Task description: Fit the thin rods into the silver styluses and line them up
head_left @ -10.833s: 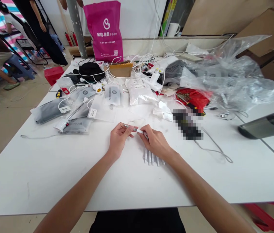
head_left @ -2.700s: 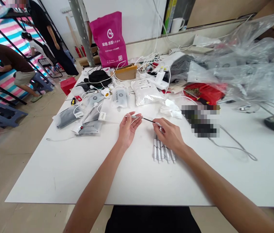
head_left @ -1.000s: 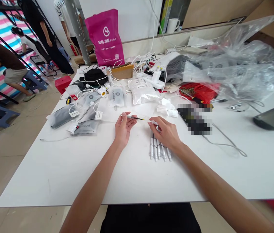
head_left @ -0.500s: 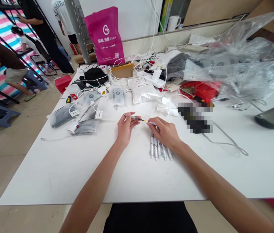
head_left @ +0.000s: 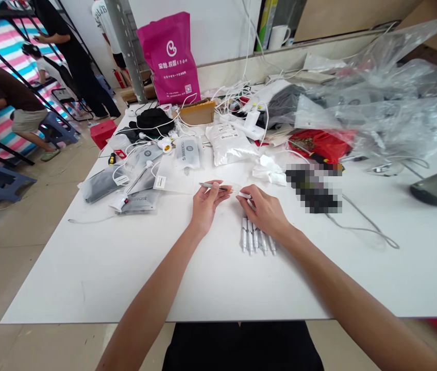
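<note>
My left hand (head_left: 205,206), fingers closed in a pinch, holds a slim pen part (head_left: 207,185) with a grey pointed end and a dark middle. Its other end points toward my right hand (head_left: 263,208). Between the thumb and fingers of that hand is a short white pen barrel (head_left: 245,195). A small gap separates the two pieces. Under and in front of my right hand, several white pens (head_left: 250,239) lie side by side on the white table (head_left: 133,273); their far ends are partly hidden by the hand.
Crumpled white tissue (head_left: 268,170) and a pixelated dark object (head_left: 313,190) lie beyond my right hand. Grey packets (head_left: 104,183), a white plastic bag (head_left: 231,144), cables and a magenta bag (head_left: 170,59) fill the back. Other people stand or sit at far left.
The pen part in my left hand and the white barrel in my right have drawn slightly apart. The view has shifted a little.
</note>
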`<state>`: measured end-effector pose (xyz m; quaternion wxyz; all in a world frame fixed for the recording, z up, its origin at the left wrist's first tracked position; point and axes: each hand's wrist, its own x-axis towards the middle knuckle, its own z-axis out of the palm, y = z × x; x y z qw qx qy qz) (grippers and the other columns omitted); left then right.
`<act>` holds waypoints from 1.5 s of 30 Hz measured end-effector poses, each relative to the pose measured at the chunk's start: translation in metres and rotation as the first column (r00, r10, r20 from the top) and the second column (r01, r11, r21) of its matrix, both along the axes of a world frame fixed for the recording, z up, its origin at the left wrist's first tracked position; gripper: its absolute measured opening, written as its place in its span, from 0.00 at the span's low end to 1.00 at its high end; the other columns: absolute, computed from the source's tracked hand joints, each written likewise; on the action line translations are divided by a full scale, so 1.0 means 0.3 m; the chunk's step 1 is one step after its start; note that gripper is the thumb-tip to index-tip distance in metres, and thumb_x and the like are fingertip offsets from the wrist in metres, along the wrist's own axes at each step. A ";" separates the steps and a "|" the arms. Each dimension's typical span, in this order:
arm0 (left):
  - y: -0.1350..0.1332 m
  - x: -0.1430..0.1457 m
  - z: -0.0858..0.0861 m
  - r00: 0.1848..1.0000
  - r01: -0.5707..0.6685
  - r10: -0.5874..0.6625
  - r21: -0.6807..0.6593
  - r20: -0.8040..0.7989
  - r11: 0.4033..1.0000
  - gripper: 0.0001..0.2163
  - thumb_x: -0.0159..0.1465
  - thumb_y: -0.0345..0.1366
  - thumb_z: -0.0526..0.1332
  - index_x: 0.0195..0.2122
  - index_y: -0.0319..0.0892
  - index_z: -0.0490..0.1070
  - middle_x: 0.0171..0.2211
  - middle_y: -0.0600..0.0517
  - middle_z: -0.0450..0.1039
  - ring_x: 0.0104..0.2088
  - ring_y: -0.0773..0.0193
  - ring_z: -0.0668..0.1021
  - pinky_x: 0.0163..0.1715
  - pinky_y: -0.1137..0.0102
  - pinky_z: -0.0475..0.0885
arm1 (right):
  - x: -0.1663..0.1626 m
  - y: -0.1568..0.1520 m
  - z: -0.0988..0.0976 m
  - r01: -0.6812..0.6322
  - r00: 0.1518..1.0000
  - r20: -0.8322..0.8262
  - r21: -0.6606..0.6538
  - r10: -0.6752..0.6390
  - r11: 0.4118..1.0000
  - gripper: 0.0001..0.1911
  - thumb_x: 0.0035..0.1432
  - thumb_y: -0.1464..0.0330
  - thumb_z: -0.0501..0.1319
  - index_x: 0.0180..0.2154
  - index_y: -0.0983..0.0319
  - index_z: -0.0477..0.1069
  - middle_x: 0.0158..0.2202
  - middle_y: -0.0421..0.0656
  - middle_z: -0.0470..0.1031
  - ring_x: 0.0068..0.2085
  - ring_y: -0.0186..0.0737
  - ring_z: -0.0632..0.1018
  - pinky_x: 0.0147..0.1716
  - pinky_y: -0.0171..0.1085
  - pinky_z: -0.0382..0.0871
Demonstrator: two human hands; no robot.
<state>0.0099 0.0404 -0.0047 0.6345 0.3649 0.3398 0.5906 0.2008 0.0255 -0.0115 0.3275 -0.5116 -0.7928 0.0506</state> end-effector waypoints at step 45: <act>-0.023 0.022 -0.007 0.975 0.076 -0.066 0.038 -0.214 0.996 0.15 0.57 0.45 0.78 0.39 0.41 0.81 0.37 0.45 0.86 0.36 0.55 0.86 0.44 0.60 0.76 | -0.080 0.067 0.019 -0.344 0.517 -0.856 -0.205 0.003 0.916 0.32 0.65 0.47 0.66 0.62 0.49 0.58 0.53 0.46 0.82 0.51 0.49 0.85 0.52 0.54 0.81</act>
